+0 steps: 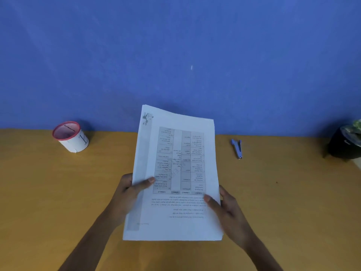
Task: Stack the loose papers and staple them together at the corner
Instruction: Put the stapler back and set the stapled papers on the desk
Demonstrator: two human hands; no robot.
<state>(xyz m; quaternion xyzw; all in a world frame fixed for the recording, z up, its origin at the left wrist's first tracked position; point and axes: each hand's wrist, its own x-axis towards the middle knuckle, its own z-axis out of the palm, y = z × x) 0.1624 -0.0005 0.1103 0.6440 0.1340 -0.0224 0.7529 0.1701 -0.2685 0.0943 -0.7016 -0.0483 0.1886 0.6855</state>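
Observation:
A stack of white printed papers with a table of text on the top sheet is held upright and tilted above the yellow-brown table, its lower edge near the tabletop. My left hand grips the stack's left edge, thumb on the top sheet. My right hand grips the right edge, thumb on the printed face. A small blue stapler lies on the table to the right of the papers, apart from both hands.
A white mesh pen cup with a red rim stands at the back left. A dark pot with a plant sits at the far right edge. A blue wall rises behind the table.

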